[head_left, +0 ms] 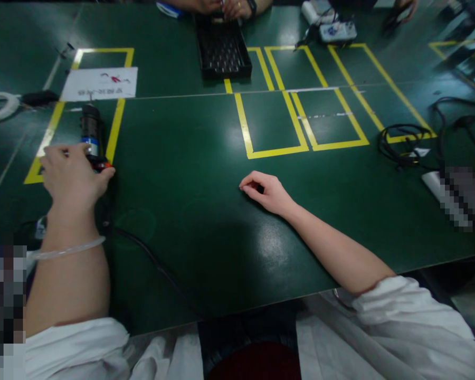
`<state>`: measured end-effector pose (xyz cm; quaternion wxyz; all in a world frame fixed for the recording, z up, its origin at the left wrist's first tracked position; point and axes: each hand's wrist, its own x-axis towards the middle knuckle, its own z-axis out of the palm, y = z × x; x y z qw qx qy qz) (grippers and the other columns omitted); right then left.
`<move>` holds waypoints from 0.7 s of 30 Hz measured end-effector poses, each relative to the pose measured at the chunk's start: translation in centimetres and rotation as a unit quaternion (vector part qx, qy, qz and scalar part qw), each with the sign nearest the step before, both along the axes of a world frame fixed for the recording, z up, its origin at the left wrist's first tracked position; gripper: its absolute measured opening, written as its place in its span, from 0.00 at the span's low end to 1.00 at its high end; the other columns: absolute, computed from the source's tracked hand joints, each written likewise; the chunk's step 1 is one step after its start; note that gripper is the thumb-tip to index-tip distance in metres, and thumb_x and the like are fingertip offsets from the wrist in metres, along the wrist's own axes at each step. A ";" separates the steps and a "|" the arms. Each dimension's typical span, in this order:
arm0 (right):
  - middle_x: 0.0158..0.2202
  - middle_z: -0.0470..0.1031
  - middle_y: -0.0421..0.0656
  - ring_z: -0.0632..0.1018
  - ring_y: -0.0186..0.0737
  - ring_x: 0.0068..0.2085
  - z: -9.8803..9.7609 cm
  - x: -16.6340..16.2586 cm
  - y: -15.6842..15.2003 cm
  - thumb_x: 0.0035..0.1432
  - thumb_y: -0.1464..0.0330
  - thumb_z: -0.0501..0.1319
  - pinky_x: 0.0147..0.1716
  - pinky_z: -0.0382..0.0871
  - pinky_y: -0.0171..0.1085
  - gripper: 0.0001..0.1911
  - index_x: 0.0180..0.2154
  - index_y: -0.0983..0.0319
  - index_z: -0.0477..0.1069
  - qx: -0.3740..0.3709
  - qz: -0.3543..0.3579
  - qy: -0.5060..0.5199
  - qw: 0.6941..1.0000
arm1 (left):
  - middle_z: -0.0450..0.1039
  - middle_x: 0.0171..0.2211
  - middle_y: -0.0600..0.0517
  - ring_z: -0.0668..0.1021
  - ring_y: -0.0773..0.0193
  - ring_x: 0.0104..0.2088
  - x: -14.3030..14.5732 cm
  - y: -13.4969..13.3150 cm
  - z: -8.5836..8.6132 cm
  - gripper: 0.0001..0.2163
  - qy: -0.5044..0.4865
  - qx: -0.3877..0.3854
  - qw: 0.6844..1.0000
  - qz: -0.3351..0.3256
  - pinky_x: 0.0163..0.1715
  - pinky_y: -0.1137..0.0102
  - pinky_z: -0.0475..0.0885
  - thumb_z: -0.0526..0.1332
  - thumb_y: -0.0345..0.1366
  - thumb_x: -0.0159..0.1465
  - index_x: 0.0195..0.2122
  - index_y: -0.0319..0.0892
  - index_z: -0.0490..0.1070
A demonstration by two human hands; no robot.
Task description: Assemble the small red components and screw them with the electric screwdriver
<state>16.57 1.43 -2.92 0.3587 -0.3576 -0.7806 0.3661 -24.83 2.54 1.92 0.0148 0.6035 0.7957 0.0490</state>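
Green tabletop (190,174): at nine o'clock the left hand (73,177) closes over a black electric screwdriver (91,134) lying inside a yellow-taped box (116,121), while the right hand (266,192) rests centre, fingers curled, empty.

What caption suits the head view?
Left hand on black cylindrical power tool; right hand curled on green table.
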 end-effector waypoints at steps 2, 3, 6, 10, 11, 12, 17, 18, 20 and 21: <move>0.35 0.77 0.41 0.74 0.34 0.33 0.0 0.0 0.0 0.63 0.70 0.59 0.35 0.67 0.35 0.05 0.37 0.62 0.74 -0.002 -0.002 0.000 1.000 | 0.49 0.64 0.42 0.57 0.37 0.63 0.7 -0.1 0.2 0.32 0.020 0.024 0.999 0.035 0.59 0.42 0.61 0.53 0.57 0.65 0.63 0.40 0.56; 0.35 0.77 0.41 0.74 0.34 0.33 0.0 0.0 0.0 0.63 0.70 0.59 0.35 0.67 0.35 0.05 0.37 0.62 0.74 -0.003 -0.002 0.000 1.000 | 0.52 0.63 0.41 0.60 0.37 0.62 0.9 -0.1 0.3 0.29 0.026 0.027 0.998 0.049 0.58 0.43 0.64 0.55 0.54 0.65 0.60 0.39 0.60; 0.35 0.76 0.41 0.74 0.34 0.33 0.1 0.0 0.0 0.63 0.69 0.59 0.35 0.67 0.34 0.05 0.37 0.62 0.74 -0.007 0.002 0.003 1.000 | 0.55 0.61 0.40 0.64 0.38 0.60 1.1 -0.1 0.4 0.24 0.035 0.021 0.997 0.058 0.55 0.44 0.67 0.58 0.50 0.64 0.54 0.37 0.66; 0.34 0.76 0.41 0.74 0.34 0.33 0.1 0.1 -0.1 0.63 0.69 0.59 0.35 0.67 0.34 0.05 0.37 0.62 0.74 -0.009 0.003 0.005 1.000 | 0.56 0.60 0.41 0.64 0.40 0.59 1.1 0.0 0.5 0.22 0.029 0.018 0.998 0.046 0.56 0.44 0.68 0.58 0.49 0.64 0.51 0.36 0.68; 0.34 0.76 0.41 0.74 0.34 0.33 0.1 0.1 -0.1 0.63 0.70 0.59 0.35 0.67 0.34 0.05 0.37 0.62 0.74 -0.009 0.004 0.006 1.000 | 0.56 0.59 0.41 0.64 0.41 0.59 1.1 0.0 0.5 0.22 0.025 0.017 0.998 0.050 0.56 0.44 0.68 0.58 0.49 0.63 0.50 0.36 0.69; 0.34 0.76 0.41 0.74 0.34 0.33 0.1 0.1 -0.1 0.64 0.70 0.59 0.35 0.67 0.34 0.05 0.37 0.62 0.74 -0.008 0.005 0.007 1.000 | 0.56 0.59 0.42 0.64 0.41 0.59 1.2 0.0 0.6 0.22 0.020 0.015 0.998 0.054 0.56 0.43 0.68 0.59 0.48 0.63 0.50 0.36 0.69; 0.34 0.76 0.41 0.74 0.34 0.33 0.0 0.1 0.0 0.64 0.69 0.59 0.34 0.67 0.34 0.05 0.38 0.62 0.74 -0.001 0.006 0.004 1.000 | 0.56 0.59 0.39 0.64 0.38 0.59 1.3 -0.2 0.7 0.22 0.026 0.020 0.998 0.046 0.55 0.42 0.68 0.59 0.48 0.62 0.51 0.36 0.68; 0.34 0.76 0.41 0.74 0.34 0.33 0.0 0.1 0.0 0.64 0.70 0.59 0.34 0.67 0.34 0.05 0.37 0.62 0.74 0.000 0.006 0.004 1.000 | 0.56 0.59 0.39 0.65 0.37 0.59 1.3 -0.2 0.6 0.23 0.033 0.022 0.998 0.043 0.54 0.42 0.69 0.58 0.48 0.63 0.51 0.36 0.68; 0.34 0.75 0.41 0.74 0.34 0.33 0.0 0.1 0.0 0.64 0.70 0.59 0.34 0.67 0.34 0.05 0.37 0.63 0.74 0.001 0.006 0.004 1.000 | 0.56 0.59 0.38 0.66 0.36 0.59 1.3 -0.3 0.6 0.23 0.044 0.024 0.998 0.043 0.54 0.43 0.69 0.58 0.49 0.63 0.50 0.35 0.68; 0.34 0.75 0.41 0.74 0.34 0.33 0.0 0.1 0.0 0.64 0.70 0.59 0.34 0.67 0.34 0.05 0.37 0.63 0.74 -0.001 0.006 0.003 1.000 | 0.57 0.59 0.38 0.66 0.36 0.59 1.3 -0.3 0.5 0.23 0.046 0.025 0.998 0.042 0.54 0.43 0.69 0.57 0.50 0.63 0.50 0.35 0.68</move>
